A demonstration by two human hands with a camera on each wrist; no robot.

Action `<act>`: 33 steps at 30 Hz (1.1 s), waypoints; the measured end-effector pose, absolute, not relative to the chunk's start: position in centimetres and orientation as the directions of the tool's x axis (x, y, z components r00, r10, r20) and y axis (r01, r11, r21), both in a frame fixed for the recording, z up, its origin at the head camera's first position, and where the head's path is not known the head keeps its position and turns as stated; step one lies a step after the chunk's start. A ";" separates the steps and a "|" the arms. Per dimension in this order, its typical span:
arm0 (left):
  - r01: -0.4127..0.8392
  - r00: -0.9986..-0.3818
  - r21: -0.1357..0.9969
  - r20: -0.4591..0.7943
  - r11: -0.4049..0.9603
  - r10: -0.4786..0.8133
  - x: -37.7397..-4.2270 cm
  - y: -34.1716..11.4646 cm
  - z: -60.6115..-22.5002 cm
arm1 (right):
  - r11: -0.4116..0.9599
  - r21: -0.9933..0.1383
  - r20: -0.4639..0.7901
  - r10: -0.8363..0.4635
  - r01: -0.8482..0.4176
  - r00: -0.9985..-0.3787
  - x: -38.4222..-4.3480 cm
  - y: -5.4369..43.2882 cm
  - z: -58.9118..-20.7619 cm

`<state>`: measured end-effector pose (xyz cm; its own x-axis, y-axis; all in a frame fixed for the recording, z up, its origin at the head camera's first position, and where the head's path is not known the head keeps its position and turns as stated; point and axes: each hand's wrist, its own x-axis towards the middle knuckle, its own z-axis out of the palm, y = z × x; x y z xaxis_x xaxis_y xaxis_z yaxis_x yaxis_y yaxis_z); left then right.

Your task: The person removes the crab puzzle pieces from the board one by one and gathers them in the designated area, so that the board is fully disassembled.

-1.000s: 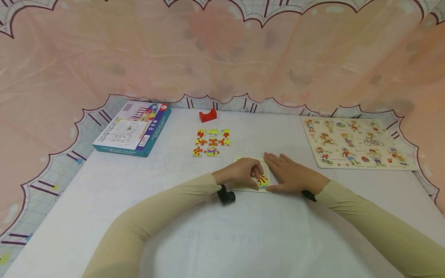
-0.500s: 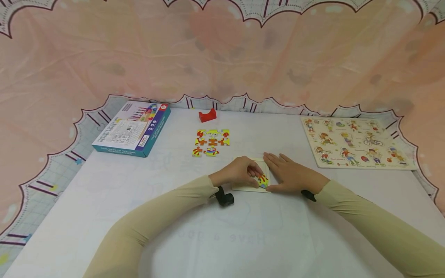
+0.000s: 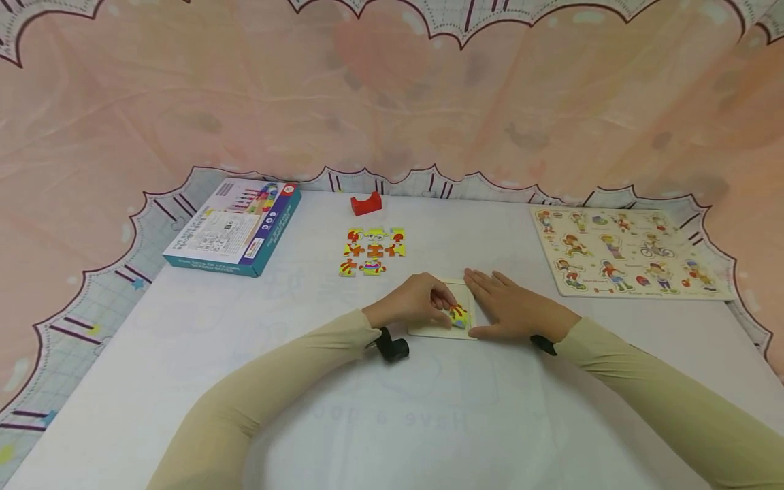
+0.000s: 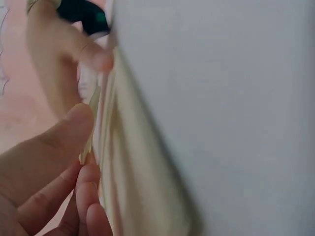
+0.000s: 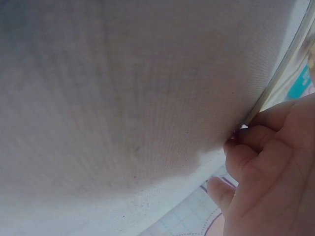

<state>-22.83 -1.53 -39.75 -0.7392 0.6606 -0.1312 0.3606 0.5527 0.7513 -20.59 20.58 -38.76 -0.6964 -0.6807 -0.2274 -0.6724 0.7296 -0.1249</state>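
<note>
My left hand (image 3: 422, 299) pinches a yellow and red jigsaw piece (image 3: 458, 316) between thumb and fingers, over a small pale wooden puzzle tray (image 3: 431, 332). In the left wrist view the same jigsaw piece (image 4: 91, 123) shows nearly edge-on, with the thumb on one side and fingertips on the other. My right hand (image 3: 511, 306) lies along the tray's right side with fingers extended. The right wrist view has this right hand (image 5: 275, 152) with fingertips at the tray's edge. Part of the tray is hidden by the hands.
Several yellow and red jigsaw pieces (image 3: 375, 250) lie grouped beyond the left hand. A red notched block (image 3: 366, 203) sits behind them. A flat box (image 3: 233, 228) is at the back left, and a picture board (image 3: 631, 255) at the right. Everything stands on a white-covered table (image 3: 392, 422).
The left hand has drawn slightly left with the jigsaw piece, which has shifted away from the tray's right side. My right hand has stayed in place.
</note>
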 end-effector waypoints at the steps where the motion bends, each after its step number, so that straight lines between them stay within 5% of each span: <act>1: 0.355 -0.750 0.751 -0.127 0.557 0.649 -23.0 -1.8 -39.7 | 0.732 -0.125 -0.231 -0.678 -0.670 -0.698 -20.6 20.6 -38.8; 14: 0.224 -0.920 0.748 -0.049 0.625 0.388 -26.8 -8.1 -39.0 | 0.732 -0.122 -0.235 -0.677 -0.670 -0.697 -20.7 20.7 -38.8; 33: 0.141 -0.949 0.684 -0.112 0.716 0.294 -28.0 -9.0 -39.7 | 0.730 -0.135 -0.231 -0.681 -0.670 -0.695 -20.6 20.7 -38.9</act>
